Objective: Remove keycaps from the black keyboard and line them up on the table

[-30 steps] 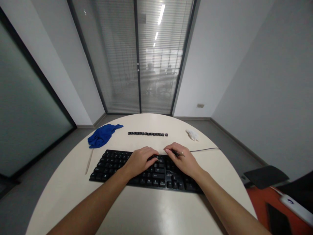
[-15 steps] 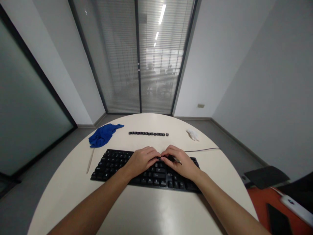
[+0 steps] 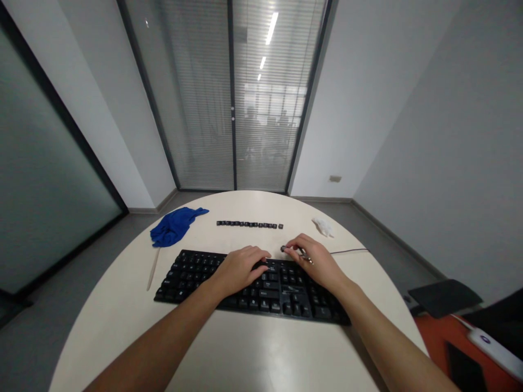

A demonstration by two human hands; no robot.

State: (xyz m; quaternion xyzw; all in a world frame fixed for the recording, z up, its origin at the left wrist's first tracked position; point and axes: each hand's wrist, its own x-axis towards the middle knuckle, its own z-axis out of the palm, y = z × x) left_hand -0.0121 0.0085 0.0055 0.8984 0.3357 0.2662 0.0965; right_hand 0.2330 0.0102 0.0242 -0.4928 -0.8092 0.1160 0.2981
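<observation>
A black keyboard [image 3: 261, 302] lies across the table in front of me. My left hand [image 3: 241, 268] rests on its upper middle keys, thumb and fingers apart, holding nothing. Just above the keyboard's back edge, my right hand [image 3: 312, 260] pinches a small black keycap [image 3: 283, 248] between thumb and fingertips. A thin metallic tool [image 3: 306, 257] is tucked in the same hand; its kind is hard to make out. Farther back, a row of loose black keycaps [image 3: 249, 224] is lined up on the table, the rightmost one slightly apart.
On the round table [image 3: 229, 354], a blue cloth [image 3: 175, 226] lies at the left with a pale stick [image 3: 153, 269] below it. A crumpled white tissue [image 3: 323, 227] sits at the right, near the keyboard cable [image 3: 351, 251]. An orange chair [image 3: 439, 348] holding a white power strip [image 3: 494, 348] stands at lower right.
My right hand has moved off the keyboard, up and right, away from my left hand, with a keycap now showing at its fingertips. The left hand has opened but stays in place.
</observation>
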